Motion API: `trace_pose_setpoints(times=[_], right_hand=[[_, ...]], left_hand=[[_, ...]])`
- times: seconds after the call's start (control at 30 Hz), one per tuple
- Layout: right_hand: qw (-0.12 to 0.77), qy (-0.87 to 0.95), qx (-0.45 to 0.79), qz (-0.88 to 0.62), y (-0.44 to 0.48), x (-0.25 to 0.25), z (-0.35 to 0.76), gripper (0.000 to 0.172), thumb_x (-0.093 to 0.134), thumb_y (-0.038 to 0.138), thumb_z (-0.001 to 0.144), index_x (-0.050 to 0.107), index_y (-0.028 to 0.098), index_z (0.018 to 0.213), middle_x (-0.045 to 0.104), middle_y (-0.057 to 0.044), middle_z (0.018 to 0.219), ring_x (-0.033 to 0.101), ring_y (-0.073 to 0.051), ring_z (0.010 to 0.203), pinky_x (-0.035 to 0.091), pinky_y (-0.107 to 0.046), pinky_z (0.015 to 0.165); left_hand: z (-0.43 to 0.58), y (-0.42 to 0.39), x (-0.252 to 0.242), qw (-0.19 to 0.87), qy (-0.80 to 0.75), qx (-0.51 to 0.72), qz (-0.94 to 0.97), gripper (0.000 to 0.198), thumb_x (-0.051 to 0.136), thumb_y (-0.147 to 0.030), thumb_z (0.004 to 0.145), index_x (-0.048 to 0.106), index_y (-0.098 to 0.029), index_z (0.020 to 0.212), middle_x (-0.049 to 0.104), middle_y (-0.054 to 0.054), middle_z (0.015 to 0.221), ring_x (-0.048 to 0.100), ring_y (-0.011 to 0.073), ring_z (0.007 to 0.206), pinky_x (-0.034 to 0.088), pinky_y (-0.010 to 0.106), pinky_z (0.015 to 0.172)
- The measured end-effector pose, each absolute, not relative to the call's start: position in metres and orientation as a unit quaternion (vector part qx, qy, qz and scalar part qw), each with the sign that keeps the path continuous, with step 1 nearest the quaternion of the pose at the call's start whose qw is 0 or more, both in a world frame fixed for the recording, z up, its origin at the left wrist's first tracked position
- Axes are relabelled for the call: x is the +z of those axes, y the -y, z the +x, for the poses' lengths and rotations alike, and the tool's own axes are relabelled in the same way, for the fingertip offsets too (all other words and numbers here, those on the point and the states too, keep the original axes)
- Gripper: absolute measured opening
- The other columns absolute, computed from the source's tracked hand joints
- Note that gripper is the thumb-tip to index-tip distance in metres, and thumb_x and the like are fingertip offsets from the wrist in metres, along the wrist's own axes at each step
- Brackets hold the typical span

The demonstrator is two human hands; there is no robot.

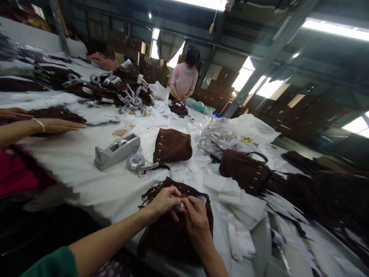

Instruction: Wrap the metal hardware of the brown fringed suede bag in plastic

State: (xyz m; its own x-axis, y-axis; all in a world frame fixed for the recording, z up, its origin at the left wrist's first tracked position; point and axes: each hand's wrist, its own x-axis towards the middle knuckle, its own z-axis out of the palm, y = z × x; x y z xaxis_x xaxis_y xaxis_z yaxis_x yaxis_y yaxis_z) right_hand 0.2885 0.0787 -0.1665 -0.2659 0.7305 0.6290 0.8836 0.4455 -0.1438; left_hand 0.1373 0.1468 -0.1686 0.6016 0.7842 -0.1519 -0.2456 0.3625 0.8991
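A dark brown drawstring bag [170, 242] with fringe at its left side lies on the table in front of me. My left hand [166, 201] reaches over its upper part with thumb and fingers pinched together. My right hand [197, 219] presses in from the right, its fingertips meeting those of the left. Between and under the fingertips shows a small white wrapping [179, 206] near the bag's eyelets; the fingers partly hide it.
Beyond the bag stand a grey tape dispenser [117, 152], a coiled grey strap [136, 161] and another brown bag [174, 145]. White paper sheets [230, 192] and a further bag [242, 169] lie right. A co-worker's hand [62, 125] rests at left; another person [184, 79] stands opposite.
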Motion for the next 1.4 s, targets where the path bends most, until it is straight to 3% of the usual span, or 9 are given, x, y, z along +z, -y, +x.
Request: trace_pose_setpoints(times=[0.23, 0.37, 0.57, 0.87, 1.07, 1.27, 1.4], right_hand=[[0.383, 0.774, -0.074, -0.499, -0.079, -0.174, 0.292, 0.022, 0.052, 0.021, 0.091, 0.058, 0.023, 0.113, 0.066, -0.006, 0.099, 0.063, -0.020, 0.094, 0.052, -0.037, 0.084], [0.407, 0.726, -0.014, -0.555, -0.078, -0.178, 0.292, 0.042, 0.055, 0.029, 0.090, 0.045, 0.022, 0.131, 0.065, -0.007, 0.099, 0.063, -0.020, 0.092, 0.054, -0.035, 0.080], [0.366, 0.754, -0.042, -0.543, -0.079, -0.175, 0.294, 0.023, 0.056, 0.025, 0.089, 0.061, 0.022, 0.111, 0.063, -0.008, 0.103, 0.059, -0.022, 0.098, 0.049, -0.040, 0.086], [0.344, 0.799, -0.075, -0.487, -0.079, -0.163, 0.294, 0.020, 0.056, 0.019, 0.089, 0.065, 0.022, 0.107, 0.069, -0.004, 0.100, 0.061, -0.019, 0.094, 0.047, -0.039, 0.086], [0.337, 0.805, -0.080, -0.482, -0.081, -0.162, 0.290, 0.020, 0.054, 0.018, 0.090, 0.066, 0.023, 0.106, 0.070, -0.004, 0.099, 0.061, -0.020, 0.093, 0.047, -0.040, 0.084], [0.309, 0.782, -0.068, -0.537, -0.056, -0.148, 0.288, 0.023, 0.055, 0.024, 0.091, 0.063, 0.023, 0.112, 0.069, -0.005, 0.104, 0.061, -0.020, 0.096, 0.043, -0.040, 0.089], [0.387, 0.591, -0.121, -0.697, -0.003, -0.126, 0.367, 0.032, 0.051, 0.038, 0.091, 0.065, 0.017, 0.110, 0.068, -0.010, 0.106, 0.060, -0.022, 0.101, 0.043, -0.038, 0.092]], left_hand=[[0.136, -0.141, -0.170, 0.765, -0.274, 0.357, 0.460, 0.017, 0.064, -0.028, 0.070, 0.057, -0.014, 0.077, 0.054, -0.003, 0.062, 0.056, 0.0109, 0.043, 0.050, 0.022, 0.034], [0.134, -0.140, -0.170, 0.767, -0.274, 0.351, 0.463, 0.017, 0.064, -0.029, 0.071, 0.057, -0.015, 0.078, 0.051, -0.005, 0.061, 0.054, 0.0100, 0.039, 0.048, 0.021, 0.033], [0.136, -0.141, -0.179, 0.766, -0.256, 0.364, 0.465, 0.019, 0.067, -0.029, 0.071, 0.056, -0.015, 0.078, 0.052, -0.004, 0.063, 0.056, 0.0098, 0.044, 0.049, 0.020, 0.036], [0.133, -0.143, -0.172, 0.790, -0.270, 0.343, 0.431, 0.015, 0.061, -0.027, 0.071, 0.057, -0.014, 0.076, 0.053, -0.001, 0.067, 0.057, 0.0128, 0.058, 0.054, 0.024, 0.042], [0.135, -0.144, -0.172, 0.794, -0.313, 0.315, 0.415, 0.016, 0.065, -0.021, 0.063, 0.057, -0.013, 0.074, 0.054, 0.000, 0.065, 0.054, 0.0123, 0.061, 0.054, 0.022, 0.045], [0.135, -0.135, -0.174, 0.757, -0.360, 0.290, 0.461, 0.017, 0.068, -0.024, 0.064, 0.057, -0.013, 0.072, 0.055, -0.001, 0.066, 0.056, 0.0108, 0.055, 0.050, 0.020, 0.043], [0.133, -0.137, -0.185, 0.746, -0.364, 0.262, 0.493, 0.017, 0.067, -0.027, 0.069, 0.059, -0.014, 0.075, 0.057, -0.002, 0.069, 0.056, 0.0093, 0.053, 0.051, 0.021, 0.048]])
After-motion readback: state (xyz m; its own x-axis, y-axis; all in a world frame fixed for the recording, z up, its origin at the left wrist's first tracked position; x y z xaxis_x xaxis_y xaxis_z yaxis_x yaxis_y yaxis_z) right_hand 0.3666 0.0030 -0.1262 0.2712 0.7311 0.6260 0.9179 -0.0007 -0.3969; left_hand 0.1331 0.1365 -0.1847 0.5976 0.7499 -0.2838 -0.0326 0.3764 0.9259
